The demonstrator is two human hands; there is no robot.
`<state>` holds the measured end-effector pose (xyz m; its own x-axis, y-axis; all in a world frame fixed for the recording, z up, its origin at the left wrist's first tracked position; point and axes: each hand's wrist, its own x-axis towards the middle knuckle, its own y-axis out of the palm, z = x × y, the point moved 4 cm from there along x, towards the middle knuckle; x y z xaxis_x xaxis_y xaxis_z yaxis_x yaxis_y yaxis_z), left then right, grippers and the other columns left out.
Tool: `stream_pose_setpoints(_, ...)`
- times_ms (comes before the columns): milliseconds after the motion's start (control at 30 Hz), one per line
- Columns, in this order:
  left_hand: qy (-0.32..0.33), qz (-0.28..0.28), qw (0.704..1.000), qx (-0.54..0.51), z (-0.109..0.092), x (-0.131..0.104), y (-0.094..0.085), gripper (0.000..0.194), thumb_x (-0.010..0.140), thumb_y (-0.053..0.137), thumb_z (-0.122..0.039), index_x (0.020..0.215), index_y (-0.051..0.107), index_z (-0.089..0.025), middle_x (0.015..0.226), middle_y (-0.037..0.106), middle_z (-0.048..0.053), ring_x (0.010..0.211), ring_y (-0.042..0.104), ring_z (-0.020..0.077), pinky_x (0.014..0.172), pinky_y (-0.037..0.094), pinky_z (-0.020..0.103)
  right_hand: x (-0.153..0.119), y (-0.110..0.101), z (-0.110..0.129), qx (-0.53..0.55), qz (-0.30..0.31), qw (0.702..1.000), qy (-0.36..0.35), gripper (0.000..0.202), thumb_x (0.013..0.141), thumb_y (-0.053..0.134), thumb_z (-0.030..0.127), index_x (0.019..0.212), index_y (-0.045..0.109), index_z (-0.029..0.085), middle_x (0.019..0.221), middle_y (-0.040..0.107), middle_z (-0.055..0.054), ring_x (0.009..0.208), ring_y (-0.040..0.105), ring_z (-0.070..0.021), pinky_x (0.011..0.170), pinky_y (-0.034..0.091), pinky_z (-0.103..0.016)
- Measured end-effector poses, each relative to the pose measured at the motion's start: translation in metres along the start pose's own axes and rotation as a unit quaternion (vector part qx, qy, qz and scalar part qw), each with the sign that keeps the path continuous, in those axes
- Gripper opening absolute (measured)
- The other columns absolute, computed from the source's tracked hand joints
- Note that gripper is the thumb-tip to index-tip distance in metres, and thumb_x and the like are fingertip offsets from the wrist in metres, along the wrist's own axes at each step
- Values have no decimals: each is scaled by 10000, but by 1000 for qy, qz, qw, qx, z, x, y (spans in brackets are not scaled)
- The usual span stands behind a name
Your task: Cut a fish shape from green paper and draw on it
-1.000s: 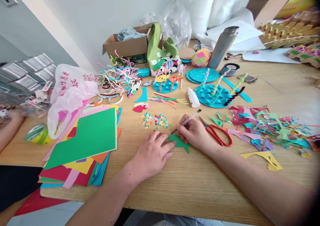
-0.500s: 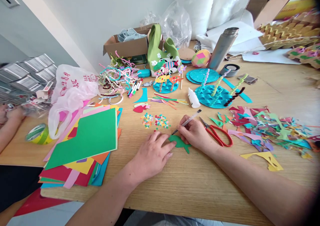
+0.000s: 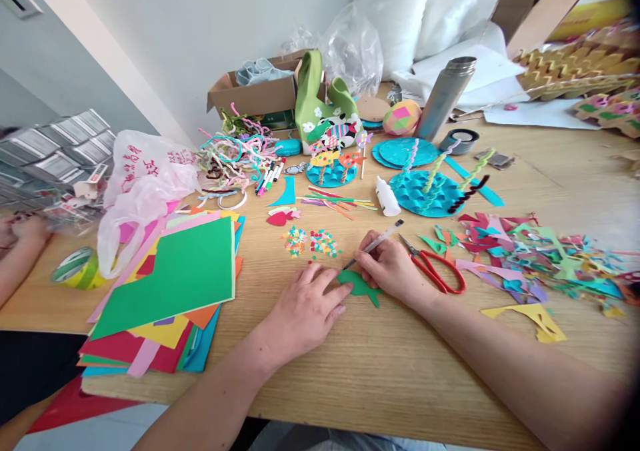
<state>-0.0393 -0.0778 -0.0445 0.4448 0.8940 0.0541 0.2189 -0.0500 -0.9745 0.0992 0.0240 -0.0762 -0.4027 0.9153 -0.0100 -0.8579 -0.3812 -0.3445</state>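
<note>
A small green paper fish (image 3: 361, 286) lies flat on the wooden table (image 3: 320, 384). My right hand (image 3: 383, 264) grips a pen (image 3: 383, 235), its tip down at the fish's left end. Fingers of my left hand (image 3: 310, 304) are spread, and their tips touch the left side of the fish. Just beyond the hands are two little piles of coloured paper dots (image 3: 324, 243). Red-handled scissors (image 3: 436, 270) rest to the right of my right hand.
Coloured paper sheets (image 3: 185, 271) are stacked on the left, paper scraps (image 3: 545, 251) spread on the right. Behind stand a glue bottle (image 3: 387, 196), blue plates with twisted stems (image 3: 425, 194) and a metal flask (image 3: 446, 98). Another person's arm (image 3: 23, 251) is at far left.
</note>
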Motion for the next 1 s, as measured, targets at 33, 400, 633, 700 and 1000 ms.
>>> stream_pose_setpoints(33, 0, -1, 1000, 0, 0, 0, 0, 361, 926, 446, -312, 1275, 534, -278, 1247, 539, 51, 1207, 401, 229, 1023, 396, 443, 0, 0, 0, -3, -1, 1000, -1, 129, 800, 526, 219, 704, 441, 210, 431, 511, 66, 346, 480, -97, 368, 338, -193)
stream_pose_setpoints(400, -2, 3, 1000, -4, 0, 0, 0, 360, 927, 442, -308, 1273, 534, -270, 1252, 533, 44, 1203, 394, 239, 1033, 386, 450, 0, 0, 0, -1, 1, 1000, -7, 134, 795, 526, 221, 700, 432, 214, 434, 503, 66, 357, 486, -103, 374, 341, -202)
stream_pose_setpoints(633, -1, 4, 1000, -5, 0, 0, 1, 360, 929, 437, -304, 1273, 536, -268, 1258, 527, 45, 1203, 395, 247, 1033, 384, 454, -1, 0, 1, -8, 4, 1000, -7, 133, 788, 528, 208, 695, 434, 214, 438, 504, 65, 366, 489, -103, 385, 345, -203)
stream_pose_setpoints(700, -2, 5, 1000, -5, 0, 0, 1, 360, 931, 432, -307, 1275, 534, -269, 1262, 525, 43, 1207, 388, 245, 1038, 378, 451, -1, 0, 1, -9, 2, 1000, -10, 133, 789, 524, 204, 693, 433, 214, 439, 502, 65, 370, 487, -102, 388, 341, -202)
stream_pose_setpoints(1000, -2, 3, 1000, -1, 0, 0, 2, 361, 929, 437, -314, 1275, 532, -270, 1264, 525, 39, 1205, 380, 234, 1050, 366, 436, -1, 0, 0, -19, -1, 999, -28, 130, 782, 521, 183, 687, 436, 211, 448, 502, 65, 375, 477, -97, 405, 339, -208)
